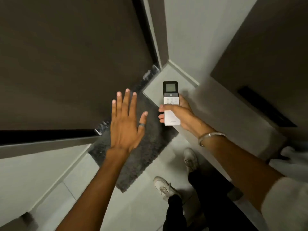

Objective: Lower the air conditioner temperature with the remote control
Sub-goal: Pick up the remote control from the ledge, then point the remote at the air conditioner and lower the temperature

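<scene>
A slim white remote control (pixel 171 97) with a black top, a grey screen and a minus, power and plus row sits in my right hand (pixel 180 114). My fingers wrap around its lower half and the thumb lies across the white key area below the screen. The remote points away from me toward the room corner. My left hand (pixel 126 125) hovers flat to the left of the remote, fingers spread, a ring on the thumb, holding nothing. No air conditioner unit is in view.
A dark door (pixel 66 64) stands at the left and a dark grey mat (pixel 141 155) lies on the pale tiled floor under my hands. My two white shoes (pixel 190 159) are below. A dark panel (pixel 266 55) hangs on the right wall.
</scene>
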`<control>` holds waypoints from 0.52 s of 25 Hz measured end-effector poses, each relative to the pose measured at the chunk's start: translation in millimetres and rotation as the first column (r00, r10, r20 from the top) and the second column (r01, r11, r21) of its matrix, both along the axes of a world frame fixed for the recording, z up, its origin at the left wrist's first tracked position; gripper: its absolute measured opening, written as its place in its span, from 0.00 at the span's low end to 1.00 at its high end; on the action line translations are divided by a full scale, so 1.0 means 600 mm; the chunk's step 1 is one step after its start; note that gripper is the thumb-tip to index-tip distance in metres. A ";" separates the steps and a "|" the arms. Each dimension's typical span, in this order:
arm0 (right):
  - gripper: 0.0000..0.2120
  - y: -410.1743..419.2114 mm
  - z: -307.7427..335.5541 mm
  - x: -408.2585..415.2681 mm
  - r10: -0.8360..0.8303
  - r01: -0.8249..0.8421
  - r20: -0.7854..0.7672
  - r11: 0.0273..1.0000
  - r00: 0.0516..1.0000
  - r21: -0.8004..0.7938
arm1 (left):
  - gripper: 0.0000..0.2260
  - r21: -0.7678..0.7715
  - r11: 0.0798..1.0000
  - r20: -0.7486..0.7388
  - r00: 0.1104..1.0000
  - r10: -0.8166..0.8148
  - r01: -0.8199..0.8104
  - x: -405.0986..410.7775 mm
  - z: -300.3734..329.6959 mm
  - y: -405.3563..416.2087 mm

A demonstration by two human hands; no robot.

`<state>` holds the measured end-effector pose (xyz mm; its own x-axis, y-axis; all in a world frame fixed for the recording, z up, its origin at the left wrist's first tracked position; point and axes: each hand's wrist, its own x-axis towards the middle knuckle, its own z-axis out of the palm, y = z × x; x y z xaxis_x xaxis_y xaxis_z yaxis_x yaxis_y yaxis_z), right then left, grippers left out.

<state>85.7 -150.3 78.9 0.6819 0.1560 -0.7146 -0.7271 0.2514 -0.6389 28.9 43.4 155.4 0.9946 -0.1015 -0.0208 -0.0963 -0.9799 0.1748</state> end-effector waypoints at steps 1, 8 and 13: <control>0.24 0.016 0.085 0.017 0.041 -0.048 0.136 0.997 0.990 0.052 | 0.30 0.001 1.000 0.097 0.995 0.027 -0.027 0.010 0.077 0.018; 0.21 0.137 0.644 0.035 0.166 -0.368 0.771 0.925 0.615 0.095 | 0.33 0.130 0.951 0.678 0.725 0.120 -0.279 -0.030 0.580 0.159; 0.21 0.208 0.943 -0.027 0.091 -0.510 0.939 0.854 0.333 0.098 | 0.34 0.110 0.901 0.895 0.437 0.094 -0.419 -0.110 0.839 0.228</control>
<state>69.2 -25.4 644.6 0.7140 0.5609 0.4189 0.1365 0.4753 -0.8691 -36.8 180.5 658.9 0.4936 0.0113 0.8696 0.2297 -0.9661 -0.1179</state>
